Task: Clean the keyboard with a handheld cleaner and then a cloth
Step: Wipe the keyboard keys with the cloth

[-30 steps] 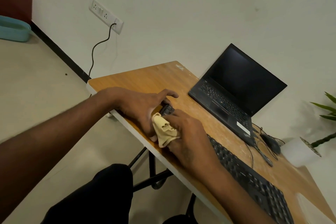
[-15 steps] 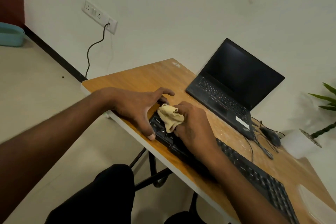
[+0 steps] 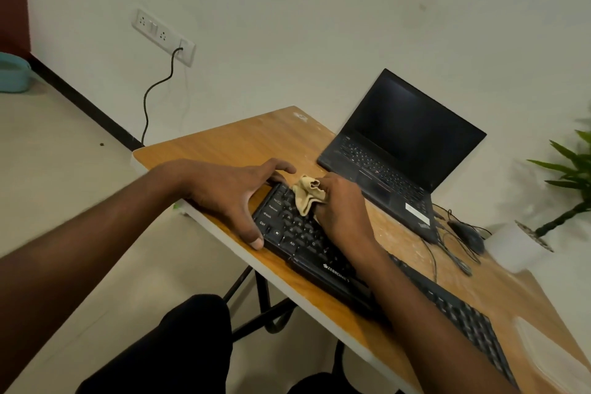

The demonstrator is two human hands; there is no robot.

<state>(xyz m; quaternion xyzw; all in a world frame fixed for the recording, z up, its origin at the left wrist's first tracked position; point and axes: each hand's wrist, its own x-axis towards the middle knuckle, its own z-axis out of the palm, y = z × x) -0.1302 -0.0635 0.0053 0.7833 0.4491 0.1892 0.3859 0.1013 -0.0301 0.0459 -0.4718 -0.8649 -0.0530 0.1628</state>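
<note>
The right hand (image 3: 343, 211) is down on the keyboard (image 3: 307, 240), fingers curled round a bunched tan cloth (image 3: 307, 193), pressing it onto the keys near the board's left end. The cloth sticks out in a crumpled wad past the knuckles, sitting over the upper rows of keys. The left hand (image 3: 233, 193) braces that same end: fingers spread and fairly straight, thumb laid along the near front corner by the Ctrl key, fingertips reaching over the far corner. It grips nothing; it just rests flat against the board's edge and the desk (image 3: 243, 141).

The keyboard is black and runs diagonally along the near edge of the wooden desk, its right part passing under the right forearm and on toward the lower right corner of the view. A brand name is printed on its front lip.

Behind it, a black laptop (image 3: 403, 144) stands open with a dark screen, just beyond the right hand. To the laptop's right lie a dark mouse (image 3: 467, 233) and loose cables. A white pot with a green plant (image 3: 569, 169) stands at the far right. On the wall, a socket strip (image 3: 163, 37) has a black cord plugged in, hanging down toward the floor.
</note>
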